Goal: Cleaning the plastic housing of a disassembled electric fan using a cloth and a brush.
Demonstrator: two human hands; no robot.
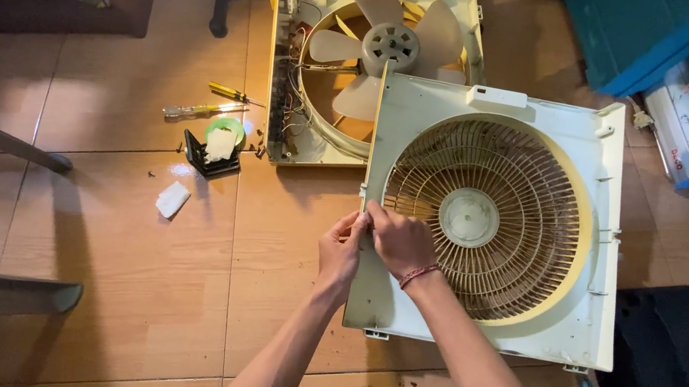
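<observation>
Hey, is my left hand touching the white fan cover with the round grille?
Touching. The head view shows the left hand pinching the left edge of the fan cover, right beside the right hand.

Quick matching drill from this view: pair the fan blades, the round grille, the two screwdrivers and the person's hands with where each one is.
1 fan blades
2 round grille
3 screwdrivers
4 hands

a on the floor left of the open housing
b at the front panel's left edge
c in the front panel
d inside the open housing

Pairs: 1-d, 2-c, 3-a, 4-b
</observation>
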